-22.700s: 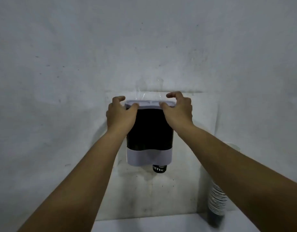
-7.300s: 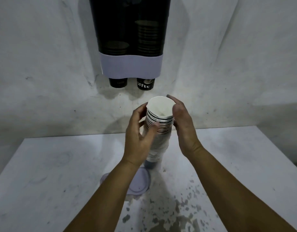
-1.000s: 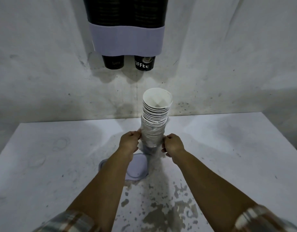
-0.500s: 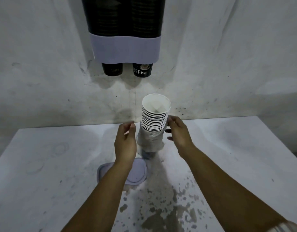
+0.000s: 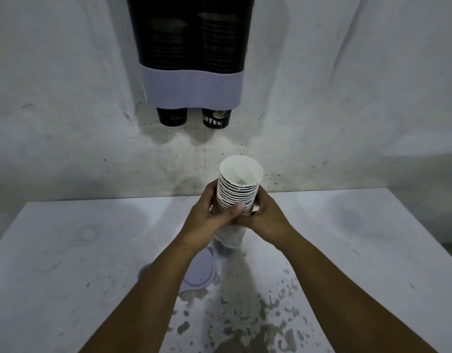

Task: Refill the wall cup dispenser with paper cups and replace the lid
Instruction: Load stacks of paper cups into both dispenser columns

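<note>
Below dispenser [image 5: 194, 59], at 6 o'clock: left hand [image 5: 207, 220] and right hand [image 5: 267, 217] both clasp cup stack [image 5: 239, 189], fingers wrapped around it.

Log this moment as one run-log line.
both hands gripping cup stack | lid on table | dispenser uncapped
</note>
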